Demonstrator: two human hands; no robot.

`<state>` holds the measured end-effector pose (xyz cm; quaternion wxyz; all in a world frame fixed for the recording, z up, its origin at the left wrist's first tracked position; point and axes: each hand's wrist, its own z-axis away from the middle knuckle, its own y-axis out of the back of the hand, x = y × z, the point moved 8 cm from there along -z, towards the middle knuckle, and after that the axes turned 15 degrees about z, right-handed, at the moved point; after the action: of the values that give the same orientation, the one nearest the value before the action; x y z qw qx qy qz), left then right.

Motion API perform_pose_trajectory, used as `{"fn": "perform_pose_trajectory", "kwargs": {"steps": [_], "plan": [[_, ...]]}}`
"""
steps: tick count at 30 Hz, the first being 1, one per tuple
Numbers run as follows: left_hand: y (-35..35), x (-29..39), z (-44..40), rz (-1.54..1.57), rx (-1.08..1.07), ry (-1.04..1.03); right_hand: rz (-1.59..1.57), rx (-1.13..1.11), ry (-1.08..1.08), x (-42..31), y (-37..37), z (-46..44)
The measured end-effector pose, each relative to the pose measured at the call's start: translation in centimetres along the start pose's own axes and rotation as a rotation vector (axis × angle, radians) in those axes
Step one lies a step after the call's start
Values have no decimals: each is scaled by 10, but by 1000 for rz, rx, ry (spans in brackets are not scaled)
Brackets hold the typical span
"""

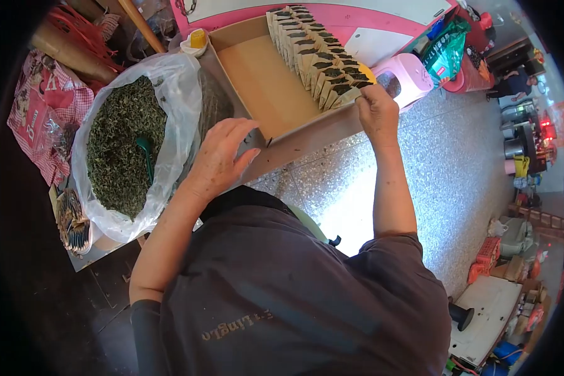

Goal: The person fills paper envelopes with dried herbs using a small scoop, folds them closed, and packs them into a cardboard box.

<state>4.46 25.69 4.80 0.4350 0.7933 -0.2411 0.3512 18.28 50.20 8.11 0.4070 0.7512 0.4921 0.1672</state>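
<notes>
The leaf-filled packets point(313, 53) stand in rows along the cardboard tray's point(263, 75) right side. At its near right corner, my right hand's point(379, 113) fingers are curled closed, on what I cannot tell; my left hand point(222, 153) hangs open by its near left corner, the plastic bag point(185, 94) left of it.

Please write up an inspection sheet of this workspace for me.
Surface: table, dark bits by the box.
Job's things: packets lined up in the box; bag of dried leaves with a green scoop.
Clutter: checked cloth left of the bag.
Hands: left hand open; right hand closed at the box's corner, grip unclear.
Cables: none clearly made out.
Surroundings: pink stool, speckled floor, another person in the background.
</notes>
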Motion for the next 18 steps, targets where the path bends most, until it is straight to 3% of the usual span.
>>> {"fn": "perform_pose_trajectory", "kwargs": {"steps": [18], "plan": [[-2,-8,3,-11,-15,12,54,-141,-18,5,-31,-1]]}}
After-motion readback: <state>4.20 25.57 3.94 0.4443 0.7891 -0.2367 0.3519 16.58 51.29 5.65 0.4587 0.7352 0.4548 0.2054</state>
